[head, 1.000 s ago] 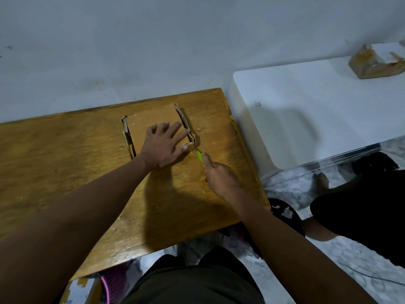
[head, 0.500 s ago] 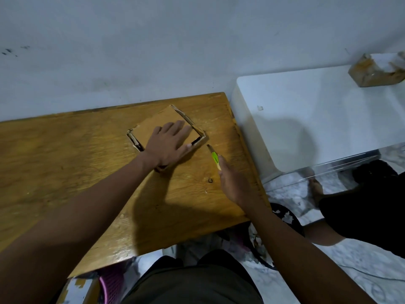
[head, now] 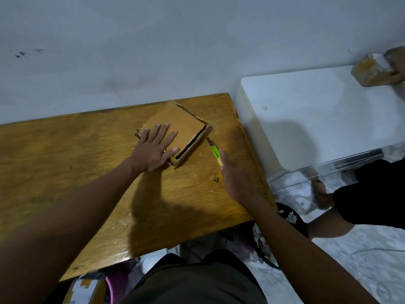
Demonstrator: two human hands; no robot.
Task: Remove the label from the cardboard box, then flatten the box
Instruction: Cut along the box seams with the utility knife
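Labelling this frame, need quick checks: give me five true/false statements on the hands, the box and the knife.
1. The left hand lies flat on the cardboard box. True.
2. The right hand holds a green-handled knife. True.
3. The knife blade is inside the box. False: its tip is beside the box, outside it.
4. The box sits on the white table. False: it is on the wooden table.
5. The white table bears a second box. True.

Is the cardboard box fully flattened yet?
Not fully. The cardboard box lies low under the open left hand, but a dark gap shows along its right edge, so its layers are not pressed together.
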